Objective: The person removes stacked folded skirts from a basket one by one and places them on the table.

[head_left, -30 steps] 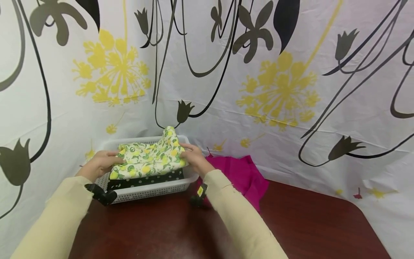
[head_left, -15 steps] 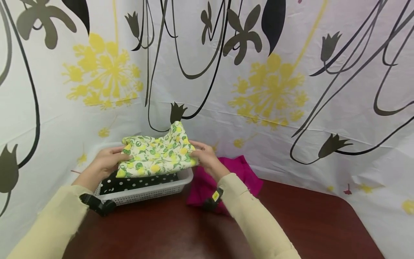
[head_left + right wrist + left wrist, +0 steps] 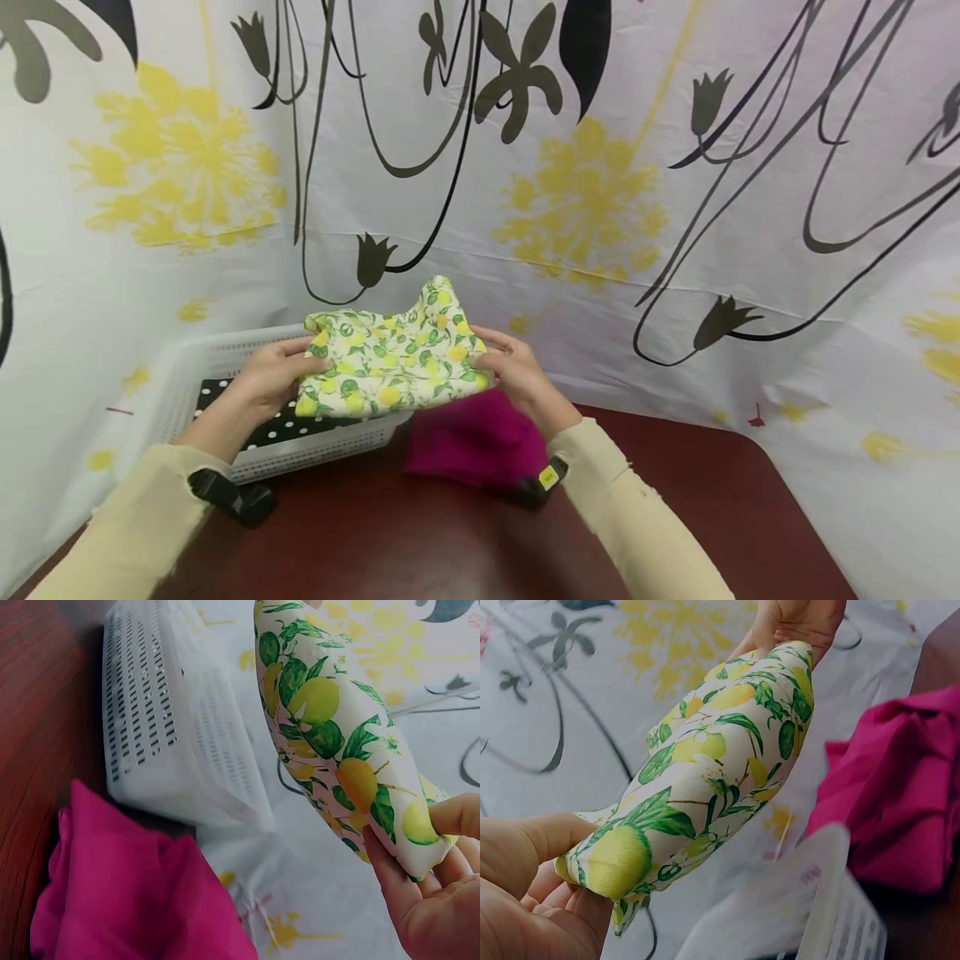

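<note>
A folded lemon-print cloth [image 3: 390, 362], white with yellow lemons and green leaves, is held up between both hands, above the right part of the basket and the magenta cloth. My left hand [image 3: 273, 375] pinches its left end, thumb on top and fingers underneath. At the other end, my right hand [image 3: 521, 375] grips it the same way, as the right wrist view also shows around the lemon-print cloth [image 3: 352, 750]. Behind and below stands a white perforated basket [image 3: 307, 454]. Inside it lies a black cloth with white dots [image 3: 288, 427], partly hidden by the left hand and the lemon-print cloth.
A crumpled magenta cloth [image 3: 480, 442] lies on the dark red-brown table [image 3: 420, 533], right of the basket. A patterned white curtain [image 3: 465, 208] hangs close behind. The table's right edge slopes down at the far right. Each wrist wears a black strap device.
Both hands have lifted the lemon-print cloth out of the basket and carried it to the right. More of the dotted cloth now shows. The head view has turned slightly right.
</note>
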### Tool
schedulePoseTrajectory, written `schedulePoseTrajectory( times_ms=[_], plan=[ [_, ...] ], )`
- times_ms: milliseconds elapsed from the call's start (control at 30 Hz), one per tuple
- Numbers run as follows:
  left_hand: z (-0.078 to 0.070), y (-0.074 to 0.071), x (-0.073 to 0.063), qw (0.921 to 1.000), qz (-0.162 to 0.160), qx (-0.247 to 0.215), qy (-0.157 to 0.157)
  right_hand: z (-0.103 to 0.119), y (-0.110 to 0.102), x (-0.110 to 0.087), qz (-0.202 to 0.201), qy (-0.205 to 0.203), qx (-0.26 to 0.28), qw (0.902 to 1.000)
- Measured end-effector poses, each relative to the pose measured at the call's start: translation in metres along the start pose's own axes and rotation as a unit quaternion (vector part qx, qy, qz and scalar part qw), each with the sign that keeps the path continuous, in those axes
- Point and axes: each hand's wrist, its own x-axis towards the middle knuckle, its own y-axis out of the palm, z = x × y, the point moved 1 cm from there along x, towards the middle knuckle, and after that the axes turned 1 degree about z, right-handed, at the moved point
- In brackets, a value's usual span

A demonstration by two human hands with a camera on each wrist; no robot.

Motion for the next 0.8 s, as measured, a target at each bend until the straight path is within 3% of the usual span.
schedulePoseTrajectory(
  times_ms=[333, 800],
  plan=[
    [-0.001, 0.054, 0.008, 0.9963, 0.066, -0.053, 0.013, 0.004, -0.046, -0.048, -0.032, -0.014, 0.009, 0.9994],
    [0.008, 0.112, 0.005, 0.9930, 0.095, -0.069, 0.014, -0.004, -0.086, -0.116, -0.091, -0.013, -0.009, 0.9957]
  ],
)
